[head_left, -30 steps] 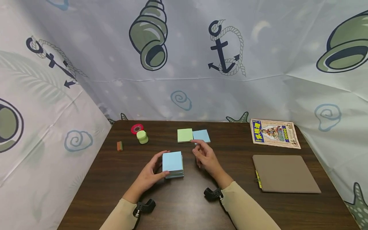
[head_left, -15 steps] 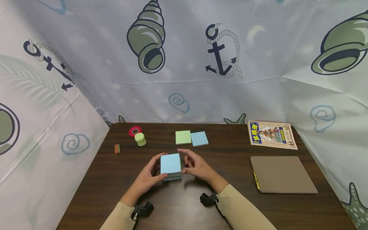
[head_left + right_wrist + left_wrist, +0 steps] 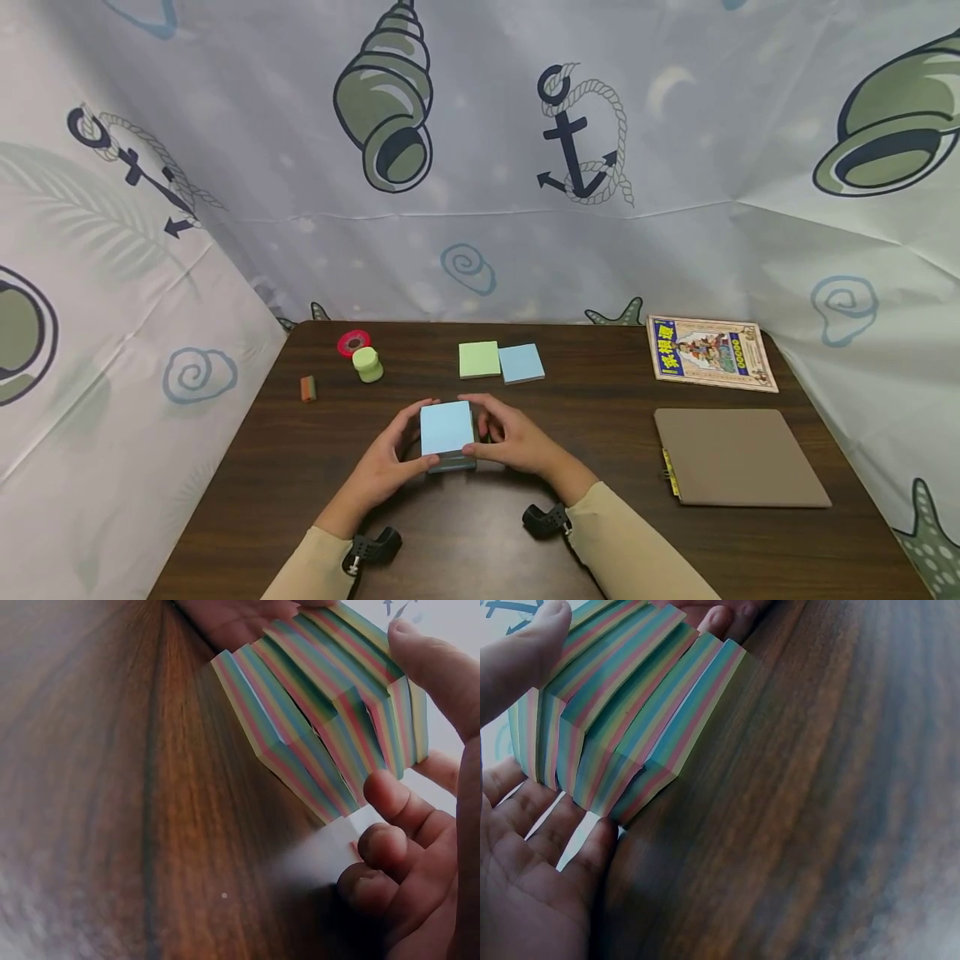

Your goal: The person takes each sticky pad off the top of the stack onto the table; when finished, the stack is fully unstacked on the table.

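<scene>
There are two hands [image 3: 381,463] [image 3: 519,439], one pad stack [image 3: 447,428] and two separate pads [image 3: 479,360] [image 3: 521,363]. I count also one red ring [image 3: 342,343].

2 beige sleeves [image 3: 633,546], 2 blk wrist cams [image 3: 378,547] w/ blk cables [image 3: 587,568].

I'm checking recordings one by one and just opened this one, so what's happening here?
A stack of paper pads is held from both sides: a person's left hand grips its left side, and the right hand holds its right side with thumb and index finger. The stack, blue on top with striped edges, appears to rest on the dark table. A green pad and a blue pad lie beyond it, touched by neither hand.
</scene>
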A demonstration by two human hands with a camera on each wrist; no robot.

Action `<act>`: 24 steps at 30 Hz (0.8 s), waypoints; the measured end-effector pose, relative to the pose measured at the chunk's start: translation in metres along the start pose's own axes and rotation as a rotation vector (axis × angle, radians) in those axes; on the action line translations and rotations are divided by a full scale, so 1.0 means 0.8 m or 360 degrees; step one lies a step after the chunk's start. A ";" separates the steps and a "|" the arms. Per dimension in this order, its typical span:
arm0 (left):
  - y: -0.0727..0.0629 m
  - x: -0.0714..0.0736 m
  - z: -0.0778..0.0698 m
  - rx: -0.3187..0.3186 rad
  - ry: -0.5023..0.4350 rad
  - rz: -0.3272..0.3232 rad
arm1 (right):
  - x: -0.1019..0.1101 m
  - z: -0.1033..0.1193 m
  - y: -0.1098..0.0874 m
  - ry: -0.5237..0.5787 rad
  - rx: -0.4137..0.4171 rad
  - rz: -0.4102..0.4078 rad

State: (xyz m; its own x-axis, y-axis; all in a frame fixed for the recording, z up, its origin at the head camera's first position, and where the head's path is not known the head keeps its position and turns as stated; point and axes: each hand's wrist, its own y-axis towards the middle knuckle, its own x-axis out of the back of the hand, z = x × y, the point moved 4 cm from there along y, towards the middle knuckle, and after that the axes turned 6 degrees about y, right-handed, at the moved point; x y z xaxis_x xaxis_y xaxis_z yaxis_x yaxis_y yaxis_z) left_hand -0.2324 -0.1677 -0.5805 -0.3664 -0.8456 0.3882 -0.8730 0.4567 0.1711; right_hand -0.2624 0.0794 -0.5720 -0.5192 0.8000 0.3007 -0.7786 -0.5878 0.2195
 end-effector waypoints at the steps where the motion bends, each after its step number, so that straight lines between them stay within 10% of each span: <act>1: 0.000 0.000 0.000 0.0003 0.0003 0.0000 | 0.000 0.000 0.000 0.0012 0.0003 0.0001; 24: 0.001 -0.002 0.000 0.0048 0.0082 -0.0029 | 0.024 -0.011 -0.009 0.0737 0.0108 -0.0235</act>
State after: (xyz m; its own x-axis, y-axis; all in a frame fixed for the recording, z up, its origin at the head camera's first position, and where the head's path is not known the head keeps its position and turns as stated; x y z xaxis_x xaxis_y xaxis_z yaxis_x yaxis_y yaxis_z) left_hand -0.2327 -0.1658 -0.5807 -0.3337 -0.8382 0.4313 -0.8891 0.4319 0.1515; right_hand -0.2697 0.1004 -0.5758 -0.5189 0.8358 -0.1794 -0.8392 -0.4581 0.2931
